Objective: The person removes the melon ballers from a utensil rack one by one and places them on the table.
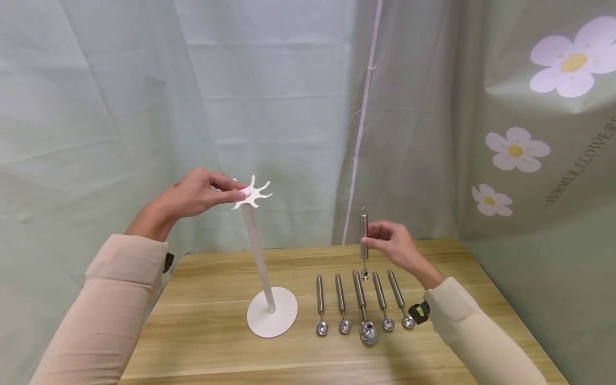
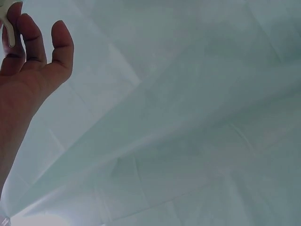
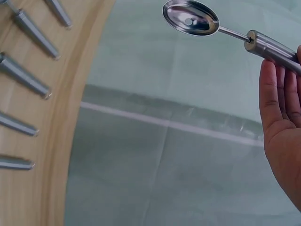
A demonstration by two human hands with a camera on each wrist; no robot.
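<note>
The only thing here made to carry others is the white stand [image 1: 263, 251], and its star-shaped top [image 1: 252, 193] with short curved prongs bears nothing that I can see; its round base [image 1: 272, 319] sits on the wooden table [image 1: 202, 321], and the thin pole leans slightly to the left as it rises. On the table to the right of the base lie five steel scoops [image 1: 361, 305] in a row, handles pointing away from me and bowls toward me: four slim ones and, in the middle, a longer one with a larger bowl. A sixth scoop [image 1: 364, 241] is in my right hand [image 1: 395, 247], which makes six in all, with one stand. I pinch that scoop's handle between thumb and curled fingers and hold it upright, bowl down, just above the far ends of the row; the right wrist view shows its oval bowl [image 3: 190, 18] with a small hole in it. My left hand [image 1: 197, 193] is raised to the stand's top, arm bent and lifted off the table, thumb above and fingers below, pinching the near edge of the star. Both forearms are in pale sleeves. Behind the table hangs a light green curtain [image 1: 144, 107], with a flower-printed cloth [image 1: 544, 133] to the right.
</note>
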